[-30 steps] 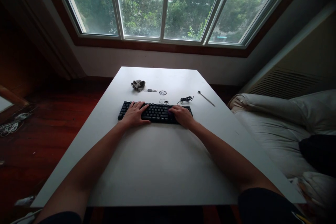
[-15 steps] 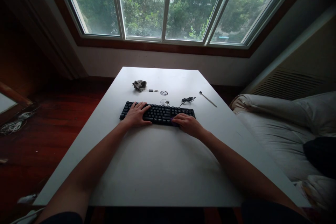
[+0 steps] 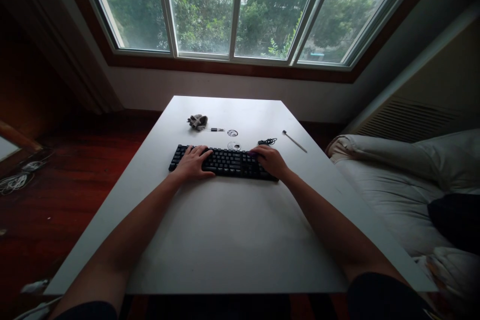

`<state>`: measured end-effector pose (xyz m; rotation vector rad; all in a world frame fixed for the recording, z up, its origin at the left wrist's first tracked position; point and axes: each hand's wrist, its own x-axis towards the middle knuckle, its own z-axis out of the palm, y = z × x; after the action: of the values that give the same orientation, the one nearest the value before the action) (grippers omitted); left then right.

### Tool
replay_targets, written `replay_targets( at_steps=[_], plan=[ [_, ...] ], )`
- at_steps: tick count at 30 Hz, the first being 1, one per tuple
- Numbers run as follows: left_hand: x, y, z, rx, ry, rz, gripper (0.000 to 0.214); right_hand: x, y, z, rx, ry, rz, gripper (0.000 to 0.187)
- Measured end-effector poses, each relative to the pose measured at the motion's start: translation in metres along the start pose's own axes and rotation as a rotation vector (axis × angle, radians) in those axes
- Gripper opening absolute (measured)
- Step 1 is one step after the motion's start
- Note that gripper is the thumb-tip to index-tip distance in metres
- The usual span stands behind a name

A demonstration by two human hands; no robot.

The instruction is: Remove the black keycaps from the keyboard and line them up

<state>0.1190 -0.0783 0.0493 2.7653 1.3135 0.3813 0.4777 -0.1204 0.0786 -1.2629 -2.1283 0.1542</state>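
At desk (image 3: 232, 230) centre, black keyboard (image 3: 225, 161) lies flat. Left hand (image 3: 193, 162) palm down on its left end, fingers (image 3: 198, 151) spread, grip slack, clasping nothing. Right hand (image 3: 270, 161) palm down over right end, grip likewise slack. Key legends too small to read.

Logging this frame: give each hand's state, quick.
Left hand: open, flat on the keyboard, holding nothing.
Right hand: open, resting on keyboard's right end, holding nothing.
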Motion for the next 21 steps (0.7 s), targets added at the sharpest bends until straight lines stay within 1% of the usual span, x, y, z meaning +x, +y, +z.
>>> replay_targets(
  at_steps=[2,5,7,11,13,16,18,19,21],
  plan=[
    [0.0,0.0,0.0,0.0,0.002,-0.003,0.097,0.008,0.009,0.011,-0.111,0.01,0.034,0.037],
    [0.0,0.0,0.0,-0.001,0.006,-0.017,0.096,0.01,0.015,0.024,-0.225,-0.065,0.05,0.037],
    [0.0,0.0,0.0,0.001,0.009,-0.024,0.096,0.006,0.014,0.027,-0.271,-0.114,0.031,0.036],
    [0.0,0.0,0.001,0.002,0.014,-0.023,0.096,-0.003,0.008,0.019,-0.288,-0.175,-0.051,0.041],
    [0.0,0.0,0.001,0.0,0.014,-0.022,0.097,-0.006,0.006,0.01,-0.233,-0.208,-0.099,0.045],
    [-0.001,0.0,0.0,-0.005,0.011,-0.021,0.096,-0.008,0.008,-0.004,-0.079,-0.267,-0.142,0.048],
    [0.0,0.001,0.0,-0.008,0.01,-0.02,0.096,-0.01,0.013,-0.011,0.002,-0.248,-0.118,0.046],
    [0.0,0.001,0.0,-0.009,0.011,-0.021,0.096,-0.011,0.016,-0.013,0.012,-0.206,-0.09,0.045],
    [0.0,0.0,0.001,-0.01,0.012,-0.022,0.096,-0.015,0.023,-0.012,-0.041,-0.076,-0.018,0.044]
  ],
)
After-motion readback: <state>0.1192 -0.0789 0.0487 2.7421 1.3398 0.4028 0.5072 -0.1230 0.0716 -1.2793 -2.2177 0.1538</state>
